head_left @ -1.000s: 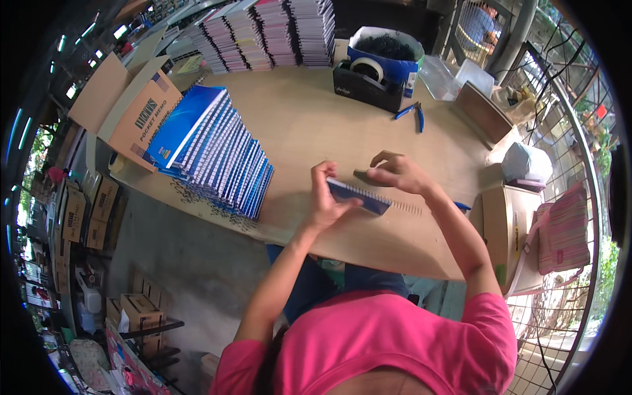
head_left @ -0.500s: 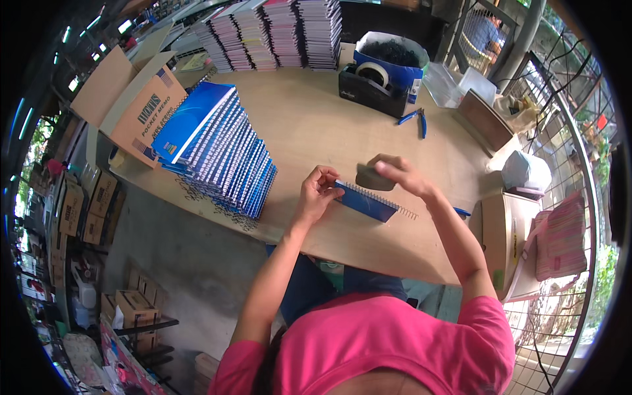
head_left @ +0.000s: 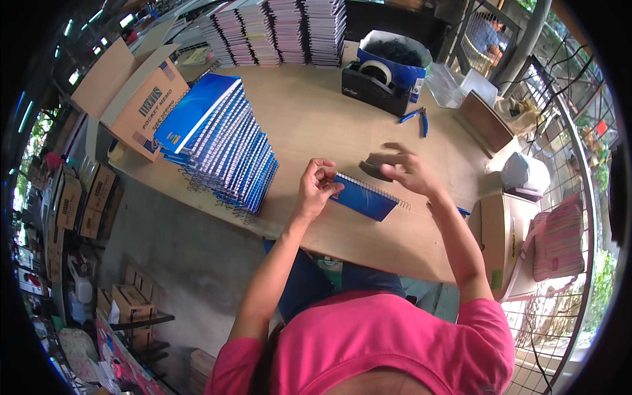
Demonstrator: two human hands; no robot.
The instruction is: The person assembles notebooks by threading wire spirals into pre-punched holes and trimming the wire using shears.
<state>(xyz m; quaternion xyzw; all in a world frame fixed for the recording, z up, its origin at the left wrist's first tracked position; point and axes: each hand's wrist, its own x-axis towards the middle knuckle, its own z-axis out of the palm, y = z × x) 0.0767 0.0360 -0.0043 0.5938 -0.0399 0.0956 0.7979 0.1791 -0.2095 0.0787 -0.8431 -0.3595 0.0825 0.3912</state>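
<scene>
A small blue spiral notebook (head_left: 365, 199) stands tilted on the table, its wire coil along the upper edge and a loose length of coil sticking out past the right end. My left hand (head_left: 318, 187) pinches its left end between thumb and fingers. Just beyond the notebook lies a dark grey-brown block (head_left: 375, 168). Close against the block's right side is my right hand (head_left: 411, 172), fingers apart and slightly smeared by motion. Whether a fingertip still touches the block is hard to see.
Left of my hands rises a tall stack of blue spiral notebooks (head_left: 220, 148), beside an open cardboard box (head_left: 148, 108). Blue-handled pliers (head_left: 416, 120) lie near a black tape dispenser (head_left: 372, 92) and a blue bin (head_left: 418, 62). More notebook stacks (head_left: 289, 33) stand at the back.
My right hand has shifted slightly away and to the right, its fingers spreading off the dark block. The notebook leans back more, showing more of its cover; my left hand keeps hold.
</scene>
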